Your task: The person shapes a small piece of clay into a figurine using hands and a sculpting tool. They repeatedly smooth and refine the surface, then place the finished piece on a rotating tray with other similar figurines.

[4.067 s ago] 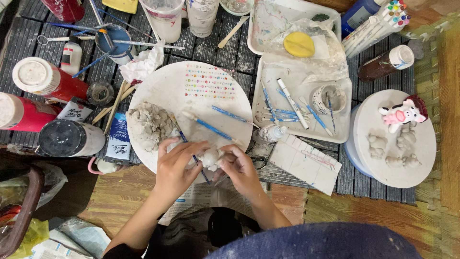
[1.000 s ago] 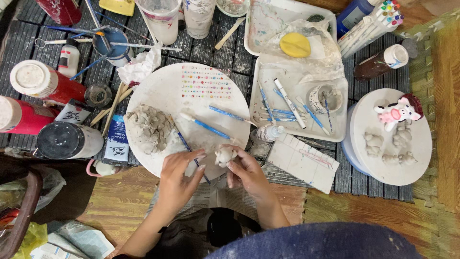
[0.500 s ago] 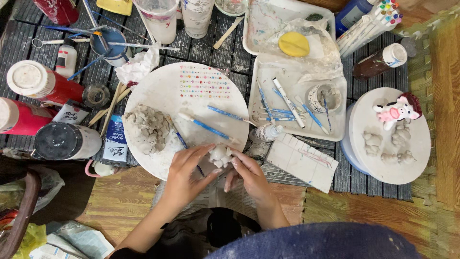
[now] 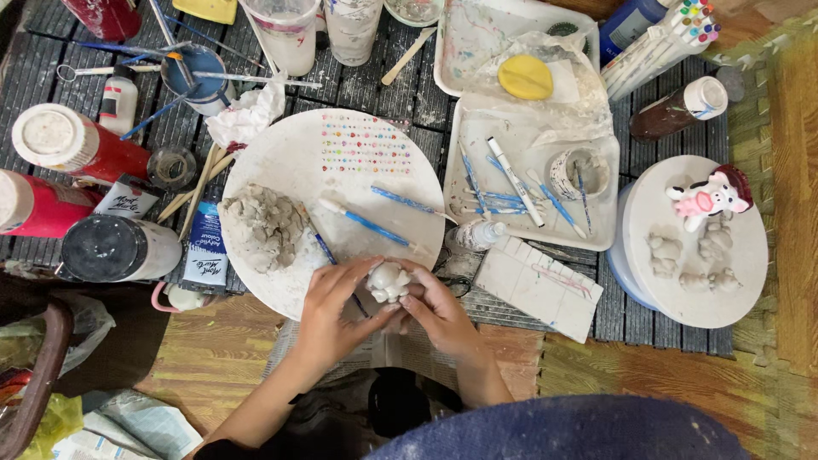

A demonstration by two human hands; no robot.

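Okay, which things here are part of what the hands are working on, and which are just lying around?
In use: left hand, right hand, small clay piece, clay lump, round white board.
Lying about: red bottles, marker bundle, painted figurine, yellow sponge.

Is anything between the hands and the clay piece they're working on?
No. Both the left hand and the right hand touch the small clay piece directly, over the edge of the round white board.

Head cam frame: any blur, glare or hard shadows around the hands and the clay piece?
Head view: lighting is soft and even, no hard shadows; the clay piece between left hand and right hand is sharp enough, its surface detail pale and washed; no strong glare on the white plate; the blue cloth at the bottom edge is out of focus.
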